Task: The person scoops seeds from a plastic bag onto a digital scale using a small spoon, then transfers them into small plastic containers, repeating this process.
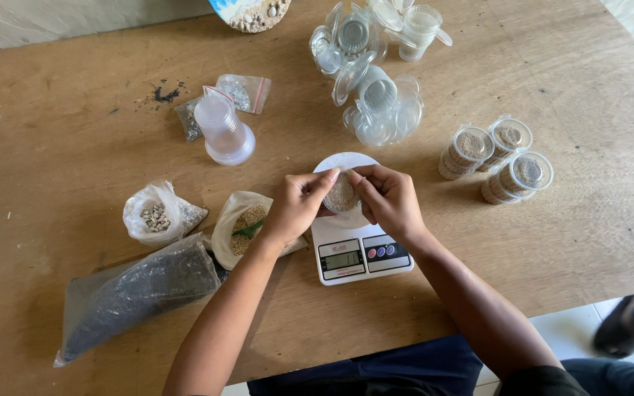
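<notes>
A small clear cup of sand (342,194) is pinched by the fingers of the left hand (296,205) and right hand (390,199) over the white scale (357,253), steadied for weighing. Farther right on the counter (552,88), 4 filled cups (497,155) are grouped; empty cups (376,73) are piled far behind.

Tabletop (75,139): light brown wood grain. Kitchen scale (357,253): white, grey display, red and blue buttons. Small cup (342,195): clear, tan sand fill. Filled cups (497,155): clear, tan-brown contents. Empty cups (376,110): transparent. Long bag (137,293): clear, black granules. Open bag (242,227): beige grain, green scoop. Pebble bag (157,216): grey-white stones.
</notes>
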